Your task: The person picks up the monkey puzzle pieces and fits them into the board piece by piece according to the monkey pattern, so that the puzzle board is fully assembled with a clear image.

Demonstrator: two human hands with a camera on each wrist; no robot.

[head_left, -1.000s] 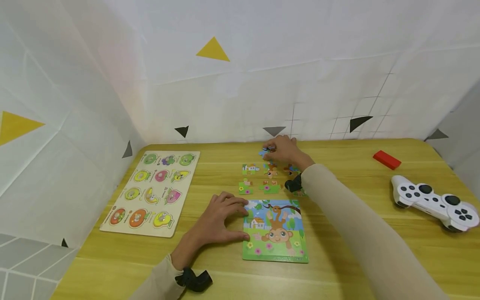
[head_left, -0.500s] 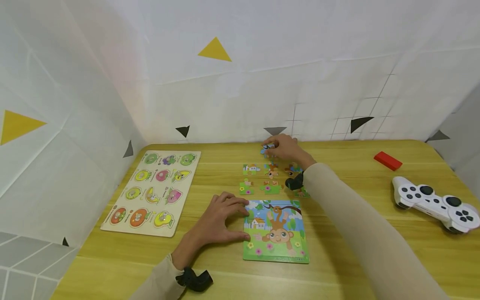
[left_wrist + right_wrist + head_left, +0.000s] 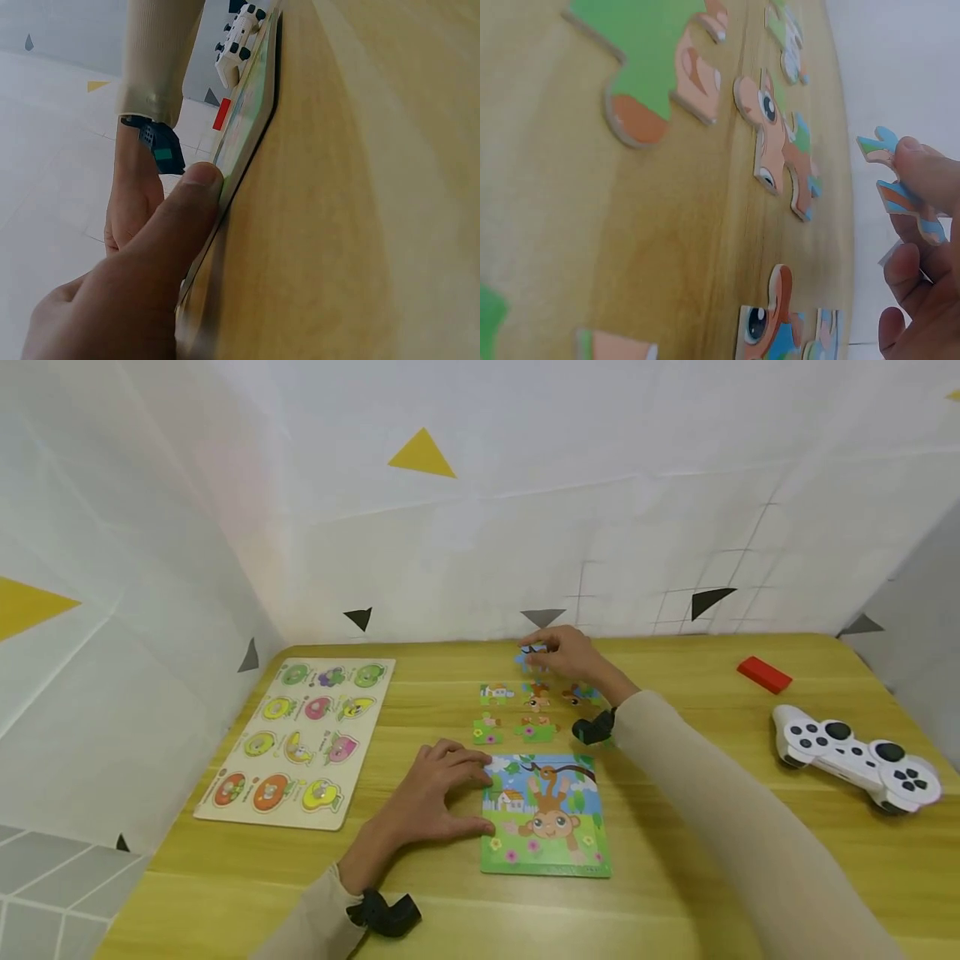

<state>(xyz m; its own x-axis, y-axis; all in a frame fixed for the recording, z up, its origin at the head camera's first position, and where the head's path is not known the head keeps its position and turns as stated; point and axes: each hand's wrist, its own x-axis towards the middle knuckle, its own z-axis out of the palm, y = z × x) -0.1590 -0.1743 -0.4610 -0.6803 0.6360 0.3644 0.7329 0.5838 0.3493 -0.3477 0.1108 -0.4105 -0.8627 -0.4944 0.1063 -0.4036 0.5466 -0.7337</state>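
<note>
My right hand (image 3: 572,657) pinches a small blue jigsaw piece (image 3: 901,196) between thumb and fingers, at the far side of the wooden table. In the right wrist view the piece is held off the tabletop. Below that hand lie several loose jigsaw pieces (image 3: 536,729) in rough rows, some partly hidden by the wrist. Nearer to me is a square monkey picture board (image 3: 547,852). My left hand (image 3: 435,793) lies along its left side, fingers spread and thumb (image 3: 199,180) at the board's edge.
To the left lies a wooden fruit puzzle board (image 3: 300,743). A white game controller (image 3: 855,760) and a red block (image 3: 764,674) are on the right. A white sheet (image 3: 480,543) hangs behind the table's back edge.
The right hand has risen slightly and its wrist has shifted a little rightward, still pinching the jigsaw piece. My left hand keeps its place beside the board. The head view has moved slightly.
</note>
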